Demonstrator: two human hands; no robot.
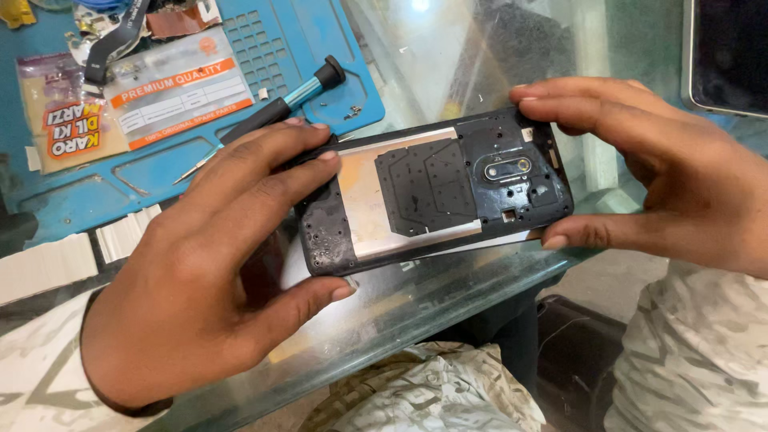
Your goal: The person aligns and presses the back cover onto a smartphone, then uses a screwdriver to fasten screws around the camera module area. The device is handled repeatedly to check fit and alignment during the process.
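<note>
Hands (pixel 200 272) (pixel 680 168) gripping phone (pixel 436 188), lengthwise left-right

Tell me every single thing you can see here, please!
phone: one, black, back cover off, held over the table edge between both hands
screwdriver: one, black handle with a blue-green neck, lying on the mat behind the left hand
mat: one, blue, with small compartments, top left on the table
packets: two, clear plastic with orange and white labels, lying on the mat
screws: a few, tiny, silver, on the mat near the screwdriver
table: one, glass top
second device: one, dark screen, top right corner
left hand: one, gripping the phone's lower end
right hand: one, gripping the phone's camera end
</note>
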